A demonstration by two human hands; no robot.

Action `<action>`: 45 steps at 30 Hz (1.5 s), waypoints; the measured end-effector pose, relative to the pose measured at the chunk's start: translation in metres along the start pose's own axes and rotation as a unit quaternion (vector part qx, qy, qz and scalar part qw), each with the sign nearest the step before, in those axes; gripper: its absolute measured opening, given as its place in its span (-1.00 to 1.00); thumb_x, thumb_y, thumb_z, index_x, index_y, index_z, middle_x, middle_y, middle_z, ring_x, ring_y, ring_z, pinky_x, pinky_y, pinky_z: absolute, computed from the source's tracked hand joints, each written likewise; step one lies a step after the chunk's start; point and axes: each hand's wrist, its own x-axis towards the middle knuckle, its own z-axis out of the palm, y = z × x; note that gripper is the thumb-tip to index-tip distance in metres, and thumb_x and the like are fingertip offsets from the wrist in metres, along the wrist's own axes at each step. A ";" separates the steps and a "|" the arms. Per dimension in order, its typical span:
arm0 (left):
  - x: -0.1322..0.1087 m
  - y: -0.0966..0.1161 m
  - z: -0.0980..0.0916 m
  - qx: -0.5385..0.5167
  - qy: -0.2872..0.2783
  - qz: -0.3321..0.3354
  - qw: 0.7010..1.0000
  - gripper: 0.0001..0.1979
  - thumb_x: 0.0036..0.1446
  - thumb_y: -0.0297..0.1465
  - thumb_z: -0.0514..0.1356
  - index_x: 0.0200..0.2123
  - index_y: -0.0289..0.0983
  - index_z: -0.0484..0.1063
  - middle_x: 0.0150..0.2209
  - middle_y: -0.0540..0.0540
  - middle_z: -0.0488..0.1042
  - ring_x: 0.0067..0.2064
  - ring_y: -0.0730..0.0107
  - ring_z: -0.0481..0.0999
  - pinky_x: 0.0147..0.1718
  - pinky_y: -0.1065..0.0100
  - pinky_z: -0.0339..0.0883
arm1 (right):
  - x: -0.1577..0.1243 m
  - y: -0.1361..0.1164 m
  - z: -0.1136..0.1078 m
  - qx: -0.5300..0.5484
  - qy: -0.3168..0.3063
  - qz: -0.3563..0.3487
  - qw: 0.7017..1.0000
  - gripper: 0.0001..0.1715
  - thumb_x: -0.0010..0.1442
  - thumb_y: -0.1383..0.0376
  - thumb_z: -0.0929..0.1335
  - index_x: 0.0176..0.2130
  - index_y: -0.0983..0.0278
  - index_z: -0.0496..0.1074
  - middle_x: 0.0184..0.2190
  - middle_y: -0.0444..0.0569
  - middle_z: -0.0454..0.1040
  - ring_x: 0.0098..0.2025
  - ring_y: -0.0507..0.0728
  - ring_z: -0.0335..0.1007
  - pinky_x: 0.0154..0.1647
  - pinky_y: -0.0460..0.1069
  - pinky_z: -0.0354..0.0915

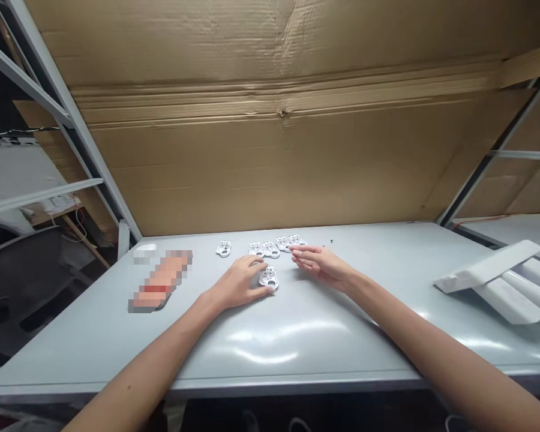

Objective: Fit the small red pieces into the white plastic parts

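left hand (238, 282) | left fingers (261, 289) pressed together, curled against white plastic plate (269, 278), grip unclear | matching plates (270, 249) in a row beyond the fingertips, on grey table (297, 351) | right hand (321, 266) | right fingers (300, 254) together, extended, pinching nothing, just beside the row's right end

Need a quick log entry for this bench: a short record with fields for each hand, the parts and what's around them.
left hand: fingers against a white perforated plastic part; grip unclear
right hand: open, fingertips nearest the right end of the row
row: five similar white parts, lying flat
surface: grey table
behind: corrugated cardboard sheet
table right: long white moulded pieces
table left: pixelated object, too blurred to identify
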 end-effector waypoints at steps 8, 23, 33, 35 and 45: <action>0.000 0.002 0.000 -0.003 -0.006 -0.003 1.000 -0.54 0.19 -0.11 0.24 0.07 -0.23 0.43 0.14 -0.27 0.38 0.20 -0.02 0.33 0.17 0.03 0.24 | 0.001 0.001 -0.001 -0.025 -0.038 0.012 0.999 -0.77 0.09 0.15 0.50 -0.25 0.20 0.58 -0.20 0.03 0.55 -0.11 0.15 0.48 0.00 0.02 0.41; 0.000 0.002 0.001 0.003 -0.002 0.000 1.000 -0.53 0.20 -0.10 0.23 0.08 -0.23 0.42 0.14 -0.27 0.38 0.18 0.00 0.35 0.15 0.04 0.25 | 0.004 0.003 -0.003 0.011 -0.048 0.023 0.999 -0.83 0.09 0.29 0.50 -0.24 0.25 0.58 -0.19 0.01 0.54 -0.19 0.05 0.47 -0.06 -0.09 0.43; 0.001 0.004 -0.001 0.009 -0.002 0.007 1.000 -0.56 0.21 -0.13 0.23 0.06 -0.26 0.42 0.12 -0.27 0.39 0.15 0.02 0.36 0.12 0.08 0.28 | -0.001 0.001 0.002 -0.058 -0.020 0.017 0.998 -0.72 0.08 0.13 0.51 -0.26 0.25 0.56 -0.13 0.07 0.54 -0.14 0.12 0.51 -0.16 -0.05 0.45; 0.001 0.005 -0.001 0.012 -0.002 0.008 1.000 -0.56 0.22 -0.14 0.23 0.06 -0.26 0.42 0.12 -0.27 0.39 0.15 0.03 0.37 0.11 0.09 0.28 | -0.002 0.000 0.004 -0.077 -0.022 -0.007 0.997 -0.70 0.05 0.13 0.52 -0.23 0.24 0.57 -0.08 0.07 0.53 -0.12 0.14 0.51 -0.14 -0.03 0.44; 0.000 0.005 -0.001 0.002 -0.007 0.005 1.000 -0.57 0.21 -0.14 0.24 0.06 -0.24 0.42 0.12 -0.27 0.38 0.15 0.01 0.36 0.12 0.07 0.28 | 0.000 0.000 0.003 -0.224 0.000 -0.154 0.962 -0.63 0.03 0.04 0.48 -0.29 0.27 0.54 -0.27 0.00 0.56 -0.23 0.14 0.47 -0.11 0.07 0.34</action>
